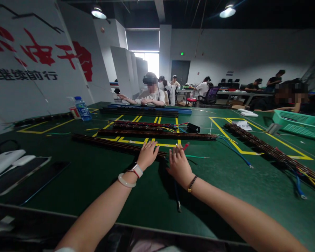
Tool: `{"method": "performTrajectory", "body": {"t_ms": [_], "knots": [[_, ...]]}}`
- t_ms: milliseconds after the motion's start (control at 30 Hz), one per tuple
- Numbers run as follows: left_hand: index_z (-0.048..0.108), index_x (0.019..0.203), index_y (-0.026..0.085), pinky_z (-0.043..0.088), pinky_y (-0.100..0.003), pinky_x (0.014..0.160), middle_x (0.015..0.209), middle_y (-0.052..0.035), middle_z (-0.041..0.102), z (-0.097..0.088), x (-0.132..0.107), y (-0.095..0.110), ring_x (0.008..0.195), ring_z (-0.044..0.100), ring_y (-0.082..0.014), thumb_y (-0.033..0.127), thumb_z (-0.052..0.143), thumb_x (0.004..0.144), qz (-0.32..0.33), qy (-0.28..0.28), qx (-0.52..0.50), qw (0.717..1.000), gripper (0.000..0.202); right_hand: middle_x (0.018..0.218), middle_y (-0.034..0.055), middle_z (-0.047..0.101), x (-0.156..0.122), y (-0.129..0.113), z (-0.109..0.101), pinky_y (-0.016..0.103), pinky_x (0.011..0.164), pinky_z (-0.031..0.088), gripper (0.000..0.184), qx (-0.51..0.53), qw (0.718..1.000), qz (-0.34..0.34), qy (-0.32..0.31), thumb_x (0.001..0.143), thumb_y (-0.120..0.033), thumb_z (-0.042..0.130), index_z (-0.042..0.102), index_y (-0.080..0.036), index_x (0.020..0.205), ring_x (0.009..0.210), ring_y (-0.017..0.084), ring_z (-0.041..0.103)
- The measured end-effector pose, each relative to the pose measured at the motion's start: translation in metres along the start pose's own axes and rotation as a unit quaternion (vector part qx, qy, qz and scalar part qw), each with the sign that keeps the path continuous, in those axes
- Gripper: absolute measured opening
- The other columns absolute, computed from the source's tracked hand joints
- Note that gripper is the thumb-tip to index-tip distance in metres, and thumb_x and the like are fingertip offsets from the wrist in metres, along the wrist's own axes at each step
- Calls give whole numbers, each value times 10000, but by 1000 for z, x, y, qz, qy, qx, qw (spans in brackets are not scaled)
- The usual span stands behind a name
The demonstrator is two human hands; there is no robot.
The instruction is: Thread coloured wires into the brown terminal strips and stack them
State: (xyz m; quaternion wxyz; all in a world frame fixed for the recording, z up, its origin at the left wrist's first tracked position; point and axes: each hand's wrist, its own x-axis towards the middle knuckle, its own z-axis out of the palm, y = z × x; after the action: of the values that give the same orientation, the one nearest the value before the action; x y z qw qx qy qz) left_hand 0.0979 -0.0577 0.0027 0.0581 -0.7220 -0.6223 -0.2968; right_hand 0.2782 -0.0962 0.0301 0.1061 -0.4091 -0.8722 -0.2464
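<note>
A long dark wire bundle (107,142) lies slantwise on the green table before me. My left hand (147,154) rests over its right part, palm down, fingers stretched and slightly apart. Just past the bundle's right end is my right hand (180,167), thumb apart from its loosely bent fingers; nothing shows gripped in it. Beyond its fingertips a red wire end (186,146) sticks out. A green wire (196,156) runs off to the right. Below the right hand, a blue wire (177,194) with a metal lug points toward me. My palms hide the bundle's end.
More wire bundles (157,133) lie behind, across yellow tape outlines. Another bundle (273,152) stretches along the right, near a green basket (299,124). Phones (42,182) and a white device (5,162) sit at left, a water bottle (83,109) farther back. A person (153,92) sits opposite.
</note>
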Motion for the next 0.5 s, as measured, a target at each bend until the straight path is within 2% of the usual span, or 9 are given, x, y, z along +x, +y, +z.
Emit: {"method": "performTrajectory", "body": {"t_ms": [100,233,333,433,500], "knots": [[560,1212,111,200,-402,1148,1300,-86,537,3,0,-2,1272,430,-222,350,307,945,-7,-28,34,999,439,1380,302,352,-10,5,9,604,1007,282,690,25,994,93,-53,769,-390,634,469,12,1305,1294,454,290],[594,1153,102,211,-380,1149,1290,-93,544,4,0,-2,1258,447,-214,342,302,946,-6,-28,47,999,431,1389,253,373,-23,9,20,476,952,403,590,73,984,126,-99,878,-293,502,356,-42,1392,1276,366,371],[597,1134,104,239,-382,1137,1279,-99,552,6,0,-2,1237,468,-211,339,306,945,-4,-22,45,999,419,1315,220,471,-22,14,19,500,1006,338,574,86,983,111,-117,886,-307,506,357,-66,1384,1199,326,459],[586,1139,107,264,-391,1125,1276,-103,553,8,0,-3,1221,483,-208,343,294,949,0,-17,34,999,421,1133,169,585,-10,19,11,589,1038,210,492,64,985,103,-122,857,-345,552,473,-96,1274,1035,306,548],[570,1160,107,270,-396,1123,1288,-104,543,8,1,-3,1227,478,-209,354,289,951,1,-11,24,1000,429,1064,155,594,-2,20,6,564,1008,264,395,55,986,103,-121,850,-373,555,544,-104,1138,994,298,554]]}}
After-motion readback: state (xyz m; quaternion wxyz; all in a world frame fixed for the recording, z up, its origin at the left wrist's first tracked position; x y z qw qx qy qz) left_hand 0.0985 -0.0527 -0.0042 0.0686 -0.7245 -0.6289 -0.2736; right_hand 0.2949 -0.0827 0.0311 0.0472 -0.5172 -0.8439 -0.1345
